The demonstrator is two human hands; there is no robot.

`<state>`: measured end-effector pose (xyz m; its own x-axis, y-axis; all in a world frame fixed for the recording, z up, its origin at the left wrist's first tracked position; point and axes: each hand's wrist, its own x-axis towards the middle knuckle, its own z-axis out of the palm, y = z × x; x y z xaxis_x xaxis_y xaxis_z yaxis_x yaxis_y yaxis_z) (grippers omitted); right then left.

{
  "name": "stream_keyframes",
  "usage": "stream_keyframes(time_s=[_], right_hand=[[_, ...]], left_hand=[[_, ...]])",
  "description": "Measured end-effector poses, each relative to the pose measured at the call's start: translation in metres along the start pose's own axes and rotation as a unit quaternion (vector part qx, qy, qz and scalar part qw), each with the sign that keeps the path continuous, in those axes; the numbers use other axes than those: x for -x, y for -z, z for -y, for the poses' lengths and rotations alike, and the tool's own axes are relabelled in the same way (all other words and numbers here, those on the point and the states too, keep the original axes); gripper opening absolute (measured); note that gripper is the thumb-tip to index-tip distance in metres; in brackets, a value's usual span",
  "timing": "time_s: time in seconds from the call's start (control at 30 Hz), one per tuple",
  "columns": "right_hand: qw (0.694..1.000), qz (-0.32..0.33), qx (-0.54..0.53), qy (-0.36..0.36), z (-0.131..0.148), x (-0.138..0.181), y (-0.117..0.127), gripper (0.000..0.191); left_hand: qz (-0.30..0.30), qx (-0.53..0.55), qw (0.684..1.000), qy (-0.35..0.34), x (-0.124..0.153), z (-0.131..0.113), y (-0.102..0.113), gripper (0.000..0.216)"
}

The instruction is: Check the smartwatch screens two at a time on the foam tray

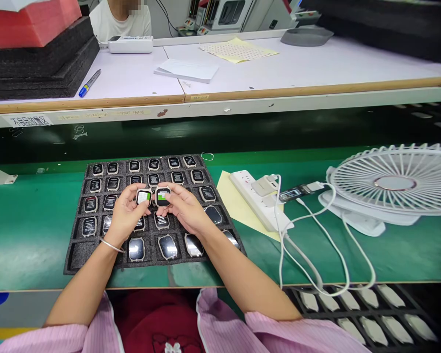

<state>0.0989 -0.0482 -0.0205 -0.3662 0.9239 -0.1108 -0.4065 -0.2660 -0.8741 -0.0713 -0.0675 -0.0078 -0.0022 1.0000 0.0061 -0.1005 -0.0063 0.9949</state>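
My left hand (128,212) is closed around a smartwatch case (144,196) without a strap, its lit screen showing white and green. Beside it, my right hand (185,208) grips a second strapless smartwatch (162,196), also lit green and white, with the thumb on its screen. Both watches are held side by side above a black foam tray (79,251). Rows of similar watch cases (168,246) lie in the tray's pockets, many with small white text on dark screens. My hands and forearms hide some pockets.
Right of the tray lie a white power strip (250,193) with chargers and looping cables, and a white fan (393,181). Above is a shelf (132,100) with paper, a pen (90,83) and foam stacks. Another tray of cases (369,299) sits below right. A person (121,22) is opposite.
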Motion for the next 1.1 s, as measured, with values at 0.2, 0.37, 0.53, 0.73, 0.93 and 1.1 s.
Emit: stream_keyframes(time_s=[0.2,0.37,0.53,0.73,0.93,1.1], right_hand=[[1.0,-0.015,-0.006,-0.007,0.0014,-0.0005,-0.0003,0.032],[1.0,-0.01,-0.002,0.0,0.0024,0.0006,-0.0009,0.038],[0.999,-0.015,0.025,0.015,0.0014,0.0005,-0.0003,0.04],[0.999,-0.009,0.027,0.029,0.001,0.001,0.0002,0.039],[1.0,-0.008,0.016,0.007,0.0017,0.0009,0.0003,0.029],[1.0,-0.02,0.009,0.003,0.0012,-0.0001,0.0003,0.033]], left_hand=[[0.012,-0.001,1.0,-0.003,0.0005,-0.0014,-0.0012,0.044],[0.018,-0.004,1.0,-0.005,0.0012,-0.0024,-0.0013,0.047],[0.028,0.001,1.0,-0.008,0.0012,0.0003,-0.0006,0.049],[0.029,-0.002,1.0,-0.01,0.0019,0.0,0.0001,0.05],[-0.001,-0.016,1.0,0.01,0.0026,-0.0032,0.0005,0.033],[-0.016,-0.022,1.0,0.015,0.0017,-0.002,0.0004,0.034]])
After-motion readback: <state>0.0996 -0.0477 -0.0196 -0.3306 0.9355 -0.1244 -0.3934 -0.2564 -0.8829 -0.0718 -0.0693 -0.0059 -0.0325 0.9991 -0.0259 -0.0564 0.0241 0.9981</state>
